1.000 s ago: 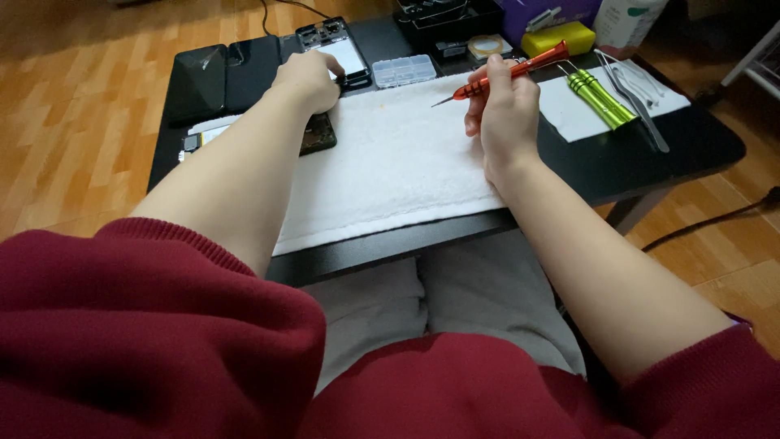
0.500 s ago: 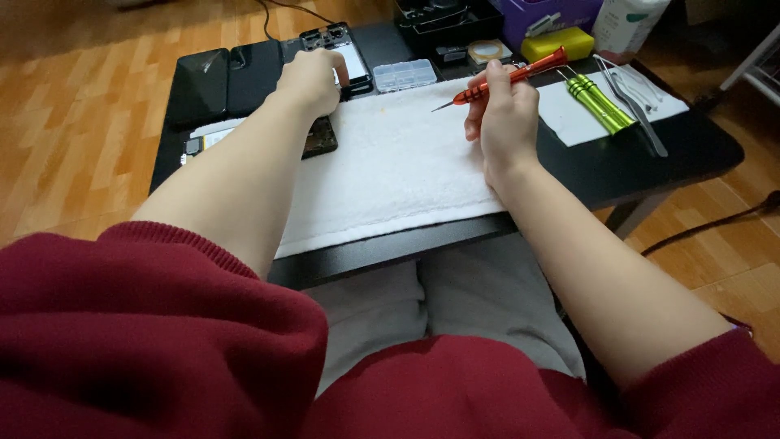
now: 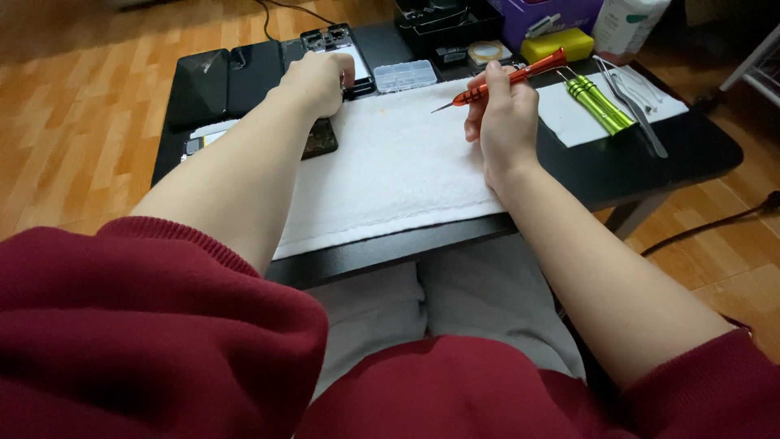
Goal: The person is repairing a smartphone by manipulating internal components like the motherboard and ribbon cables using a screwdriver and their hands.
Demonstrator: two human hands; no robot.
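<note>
Two hands are at work over a low black table (image 3: 699, 150) spread with one white towel (image 3: 390, 171). The right hand (image 3: 502, 122) is curled around one orange screwdriver (image 3: 508, 80), fingers pinched on its shaft, the tip pointing left above the towel and touching nothing. The left hand (image 3: 315, 81) is closed in a loose fist at the far edge of the towel, resting against one opened phone (image 3: 340, 50) whose insides show; whether it grips anything cannot be told. Just under the left wrist lies one dark flat part (image 3: 321, 140), partly hidden by the forearm. Further left sit two black flat panels (image 3: 227, 80) side by side. Just beside the phone is one clear compartment box (image 3: 405, 76). On the right, one white sheet (image 3: 581, 122) carries two green-handled tools (image 3: 600, 104) lying parallel and a pair of metal tweezers (image 3: 638, 114). At the back stand one yellow block (image 3: 557, 45), one roll of tape (image 3: 486, 52) and one black tray (image 3: 445, 20).
</note>
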